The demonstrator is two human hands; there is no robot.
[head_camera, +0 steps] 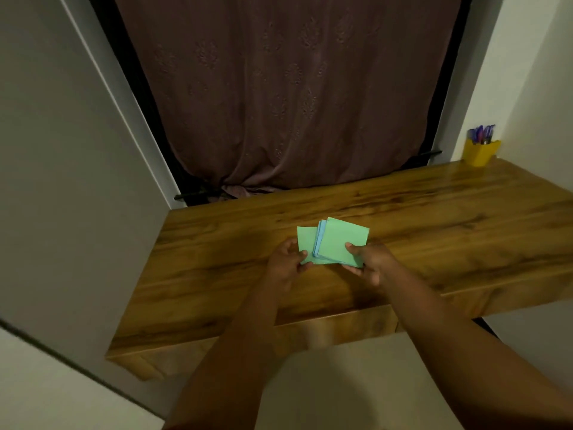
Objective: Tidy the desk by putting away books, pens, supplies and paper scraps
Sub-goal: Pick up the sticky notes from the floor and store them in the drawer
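Pinching a fanned stack of green and blue square paper sheets [336,242] | left hand [285,263] thumb on its left edge | right hand [370,262] thumb on top, fingers beneath | above the wooden desk [434,218]

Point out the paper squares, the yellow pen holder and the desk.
paper squares [339,240], head view, face of the top green sheet.
yellow pen holder [480,153], head view, its front wall.
desk [434,218], head view, bare wooden top.

You have the paper stack [333,242] between your two hands over the middle of the table [434,218], the pen cup [480,152] standing at the far right corner, and the curtain [288,88] hanging behind the table.
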